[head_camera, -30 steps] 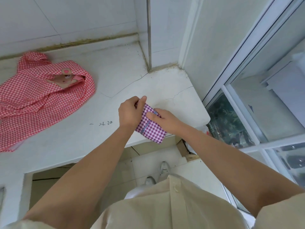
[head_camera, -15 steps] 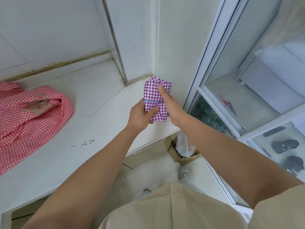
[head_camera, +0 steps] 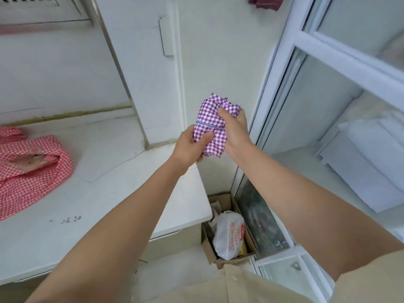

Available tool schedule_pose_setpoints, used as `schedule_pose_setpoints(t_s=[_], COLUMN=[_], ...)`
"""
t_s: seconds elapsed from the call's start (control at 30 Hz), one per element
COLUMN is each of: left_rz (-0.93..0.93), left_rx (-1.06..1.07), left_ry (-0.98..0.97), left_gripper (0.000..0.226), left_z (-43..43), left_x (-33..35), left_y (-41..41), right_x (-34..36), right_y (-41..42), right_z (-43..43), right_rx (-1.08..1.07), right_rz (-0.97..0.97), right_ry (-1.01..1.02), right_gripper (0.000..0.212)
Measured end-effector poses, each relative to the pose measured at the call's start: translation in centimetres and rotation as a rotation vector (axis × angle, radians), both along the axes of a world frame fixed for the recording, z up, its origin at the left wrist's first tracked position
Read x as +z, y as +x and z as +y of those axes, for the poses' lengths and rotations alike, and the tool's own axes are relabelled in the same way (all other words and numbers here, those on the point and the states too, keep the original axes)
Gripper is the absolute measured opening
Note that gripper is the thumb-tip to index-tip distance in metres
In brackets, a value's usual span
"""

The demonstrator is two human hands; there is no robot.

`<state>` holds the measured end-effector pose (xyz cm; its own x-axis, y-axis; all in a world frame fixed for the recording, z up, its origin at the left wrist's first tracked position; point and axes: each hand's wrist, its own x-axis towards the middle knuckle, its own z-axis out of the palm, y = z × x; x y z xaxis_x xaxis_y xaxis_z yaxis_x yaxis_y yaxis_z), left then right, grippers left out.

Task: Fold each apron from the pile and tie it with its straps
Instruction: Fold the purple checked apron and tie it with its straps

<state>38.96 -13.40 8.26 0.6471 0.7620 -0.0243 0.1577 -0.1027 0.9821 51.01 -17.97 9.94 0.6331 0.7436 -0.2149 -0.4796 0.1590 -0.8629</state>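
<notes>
A small folded purple checked apron (head_camera: 211, 119), bound round its middle by a striped blue strap, is held in the air in front of the white wall. My left hand (head_camera: 190, 147) grips its lower left part with the thumb on top. My right hand (head_camera: 234, 132) grips its right side and upper edge, fingers curled into the cloth. A red checked apron (head_camera: 32, 171) with a pink printed patch lies unfolded on the white counter (head_camera: 122, 193) at the far left.
A cardboard box (head_camera: 229, 254) with a white plastic bag (head_camera: 229, 235) stands on the floor right of the counter. A glass-fronted white cabinet (head_camera: 328, 106) fills the right side. A white panel with a metal handle (head_camera: 162, 36) rises behind the hands.
Both hands have lifted the purple bundle off the counter edge and carried it up and to the right. My view has turned right and upward.
</notes>
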Motion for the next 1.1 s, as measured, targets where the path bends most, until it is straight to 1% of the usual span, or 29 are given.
schedule_pose_setpoints(t_s=[0.03, 0.1, 0.17, 0.23, 0.33, 0.4, 0.47, 0.57, 0.67, 0.77, 0.83, 0.87, 0.93, 0.97, 1.0, 1.03, 1.1], left_rz=[-0.015, -0.021, 0.004, 0.026, 0.002, -0.038, -0.057, -0.090, -0.156, -0.192, -0.184, -0.181, -0.182, -0.187, -0.183, -0.182, -0.214], left_rx=[0.040, 0.111, 0.175, 0.216, 0.210, 0.196, 0.206, 0.297, 0.371, 0.418, 0.425, 0.403, 0.308, 0.264, 0.243, 0.237, 0.250], left_ry=[-0.003, 0.128, 0.330, 0.451, 0.463, 0.466, 0.514, 0.595, 0.785, 0.986, 1.078, 1.071, 0.969, 0.933, 0.940, 0.968, 0.968], left_gripper=[0.025, 0.028, 0.029, 0.029, 0.031, 0.033, 0.039, 0.050, 0.049, 0.041, 0.037, 0.035, 0.033, 0.032, 0.030, 0.026, 0.021], left_z=[-0.1, 0.2, 0.6, 1.3, 2.1, 2.6, 3.2, 3.8, 4.0, 4.0, 4.0, 4.1, 4.1, 4.2, 4.3, 4.5, 5.1], left_x=[0.8, 2.5, 4.7, 7.0, 9.7, 11.5, 13.7, 16.9, 19.9, 23.3, 25.5, 26.6, 28.8, 29.8, 30.5, 31.4, 32.8], left_y=[0.9, 2.5, 3.8, 4.6, 5.3, 5.8, 6.3, 6.6, 7.1, 7.9, 8.6, 8.9, 9.6, 10.0, 10.2, 10.3, 10.3], right_x=[0.7, 2.2, 4.3, 6.5, 9.1, 10.9, 12.9, 15.7, 18.6, 22.1, 24.0, 24.9, 26.6, 27.5, 28.2, 29.0, 30.6], right_y=[0.7, 1.8, 3.5, 5.1, 6.9, 7.9, 8.4, 8.5, 8.9, 9.3, 9.6, 9.8, 10.5, 10.9, 11.1, 11.3, 11.4], right_z=[0.3, 0.6, 0.7, 0.8, 1.3, 2.0, 2.8, 3.5, 4.2, 4.7, 4.8, 4.8, 4.9, 4.9, 5.0, 5.0, 5.3], right_rx=[-0.014, 0.005, 0.108, 0.231, 0.313, 0.288, 0.230, 0.134, 0.026, -0.086, -0.116, -0.131, -0.175, -0.183, -0.163, -0.130, -0.060], right_rz=[-0.039, -0.059, -0.005, -0.012, -0.133, -0.223, -0.281, -0.359, -0.435, -0.488, -0.520, -0.531, -0.542, -0.545, -0.536, -0.522, -0.525], right_ry=[0.035, 0.090, 0.114, 0.091, 0.085, 0.156, 0.251, 0.329, 0.389, 0.419, 0.441, 0.460, 0.478, 0.484, 0.493, 0.512, 0.543], right_gripper=[0.033, 0.036, 0.040, 0.037, 0.037, 0.039, 0.043, 0.047, 0.043, 0.040, 0.043, 0.048, 0.054, 0.055, 0.054, 0.049, 0.031])
